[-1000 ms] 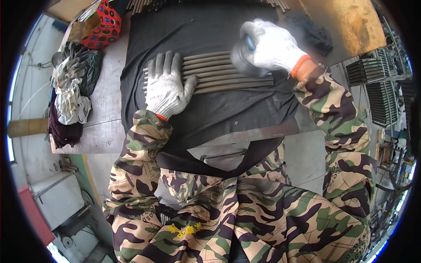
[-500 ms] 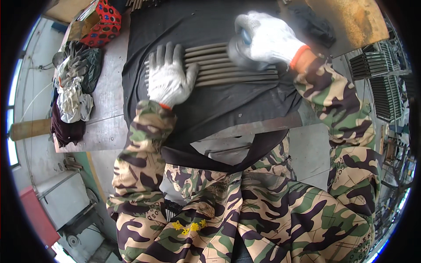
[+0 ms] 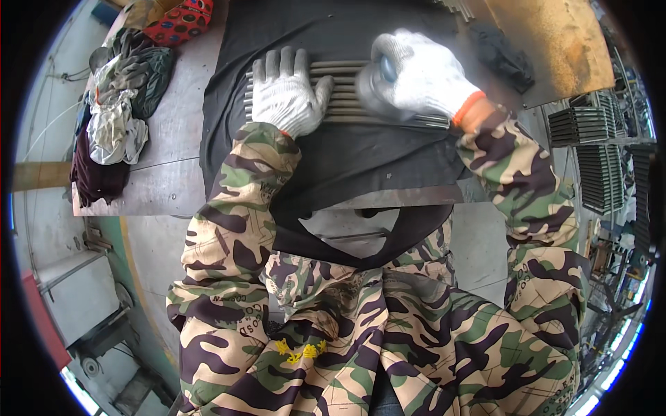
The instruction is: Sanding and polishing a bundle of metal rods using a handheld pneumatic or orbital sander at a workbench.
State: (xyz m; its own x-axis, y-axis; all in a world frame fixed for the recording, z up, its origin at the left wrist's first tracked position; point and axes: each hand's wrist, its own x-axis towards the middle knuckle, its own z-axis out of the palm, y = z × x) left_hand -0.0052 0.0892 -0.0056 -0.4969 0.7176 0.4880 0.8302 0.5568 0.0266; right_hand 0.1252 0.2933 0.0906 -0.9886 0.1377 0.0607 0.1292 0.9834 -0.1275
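Several slim grey metal rods (image 3: 345, 99) lie side by side on a black cloth (image 3: 347, 163), running left to right. My left hand (image 3: 288, 97), in a white glove with grey fingertips, presses flat across their left part with its fingers spread. Toward their right part, my gloved right hand (image 3: 423, 73) is closed round a rounded grey tool (image 3: 371, 90) with a blue part. Motion blurs this tool, so its exact kind does not show. It is over the rods, and some of them are hidden under it and under my left hand.
Gloves and rags (image 3: 114, 125) are heaped at the table's left, near a red patterned box (image 3: 184, 21). A dark crumpled cloth (image 3: 501, 55) lies at the back right, beside a brown stained board (image 3: 555, 41). Stacked dark bars (image 3: 600, 173) stand on a rack farther right.
The whole view has shifted a little, moving the table upward in the picture. My left hand stays flat on the rods. My right hand keeps its grip on the blurred tool over them.
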